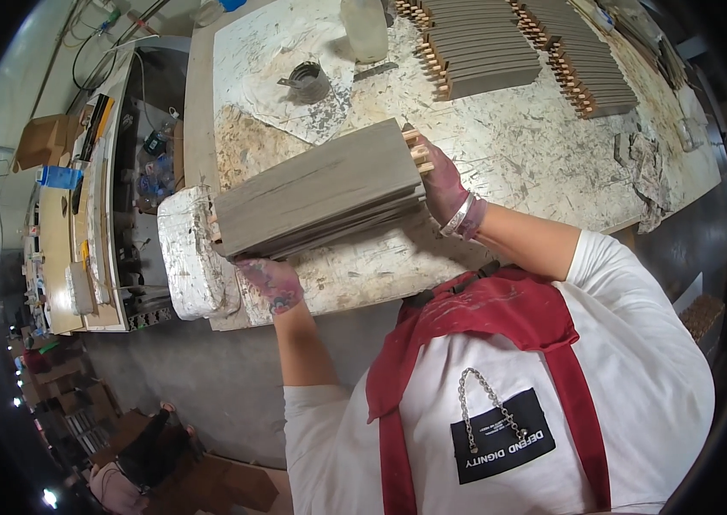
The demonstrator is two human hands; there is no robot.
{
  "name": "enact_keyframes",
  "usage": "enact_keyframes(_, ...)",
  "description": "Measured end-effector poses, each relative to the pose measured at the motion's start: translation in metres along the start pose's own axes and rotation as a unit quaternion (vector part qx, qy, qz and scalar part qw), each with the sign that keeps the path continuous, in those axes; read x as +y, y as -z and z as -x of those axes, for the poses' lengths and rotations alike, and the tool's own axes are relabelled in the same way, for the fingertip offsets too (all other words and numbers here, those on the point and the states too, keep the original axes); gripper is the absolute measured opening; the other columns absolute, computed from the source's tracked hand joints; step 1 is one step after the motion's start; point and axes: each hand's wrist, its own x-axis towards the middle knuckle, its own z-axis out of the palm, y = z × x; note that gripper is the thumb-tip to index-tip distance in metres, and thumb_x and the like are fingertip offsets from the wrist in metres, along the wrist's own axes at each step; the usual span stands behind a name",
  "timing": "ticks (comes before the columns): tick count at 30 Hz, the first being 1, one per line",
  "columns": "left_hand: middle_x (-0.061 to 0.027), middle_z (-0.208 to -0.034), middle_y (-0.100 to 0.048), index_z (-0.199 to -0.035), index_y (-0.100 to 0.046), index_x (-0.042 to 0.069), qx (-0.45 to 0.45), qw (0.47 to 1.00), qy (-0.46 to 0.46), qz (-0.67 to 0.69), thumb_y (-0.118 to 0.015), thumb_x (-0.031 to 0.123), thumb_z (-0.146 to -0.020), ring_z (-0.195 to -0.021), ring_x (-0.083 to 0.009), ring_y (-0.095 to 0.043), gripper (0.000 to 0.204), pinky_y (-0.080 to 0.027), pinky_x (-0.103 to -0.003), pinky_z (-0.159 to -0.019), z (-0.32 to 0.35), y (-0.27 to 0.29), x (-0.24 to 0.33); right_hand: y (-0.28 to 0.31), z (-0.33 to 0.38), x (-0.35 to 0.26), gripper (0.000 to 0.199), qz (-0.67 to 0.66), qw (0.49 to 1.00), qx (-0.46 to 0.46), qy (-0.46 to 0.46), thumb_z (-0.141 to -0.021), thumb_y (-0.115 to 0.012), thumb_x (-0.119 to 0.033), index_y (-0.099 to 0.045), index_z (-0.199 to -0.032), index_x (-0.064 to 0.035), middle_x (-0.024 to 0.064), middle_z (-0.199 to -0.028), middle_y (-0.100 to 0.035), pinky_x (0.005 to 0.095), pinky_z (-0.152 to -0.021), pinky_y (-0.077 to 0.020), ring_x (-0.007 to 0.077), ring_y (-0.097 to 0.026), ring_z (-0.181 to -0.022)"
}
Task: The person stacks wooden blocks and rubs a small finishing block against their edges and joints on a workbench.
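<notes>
A stack of grey-brown wooden boards [320, 184] is held up at a slant over the worktable, with pale wooden pegs [417, 151] sticking out of its right end. My left hand [270, 283], in a stained pinkish glove, grips the stack from below near its left end. At the right end my right hand [445, 180], gloved the same way, is closed around the boards beside the pegs; some of its fingers are hidden behind them. Below the stack's left end sits a white, paint-smeared block [187, 283].
The white worktable [535, 163] is smeared with grey. On it stand a grey-stained tin [305, 84], a translucent jug [365, 34] and rows of grey pegged boards [492, 51]. A crumpled cloth [641, 176] lies at the right. Left stands a shelf unit [114, 215]; another person [144, 455] is far below left.
</notes>
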Motion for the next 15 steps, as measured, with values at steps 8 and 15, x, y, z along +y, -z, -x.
enact_keyframes(8, -0.0190, -0.126, -0.056, -0.132, -0.047, -0.002, 0.002, 0.991, -0.078, 0.111, -0.038, 0.048, -0.105, -0.112, -0.0285, -0.057, 0.058, -0.048, -0.037, -0.099, -0.008, 0.038, 0.029, 0.056, -0.004, -0.017, 0.067, -0.083, 0.992, -0.074, -0.058, -0.101, -0.045, -0.055, -0.049, -0.141, -0.0008, 0.0076, -0.130, -0.059, 0.0340, -0.104, -0.0425, 0.0150, -0.054, -0.116)
enact_keyframes(15, -0.0128, -0.116, -0.065, -0.122, -0.060, 0.000, -0.488, 0.818, 0.244, 0.185, -0.050, 0.043, -0.096, -0.110, -0.0219, -0.061, 0.051, -0.047, -0.036, -0.097, 0.088, 0.002, 0.086, 0.052, -0.060, -0.037, 0.058, 0.125, 0.940, -0.279, -0.151, -0.101, -0.046, -0.046, -0.051, -0.139, -0.0026, 0.0166, -0.140, -0.055, 0.0385, -0.110, -0.0389, 0.0288, -0.054, -0.125)
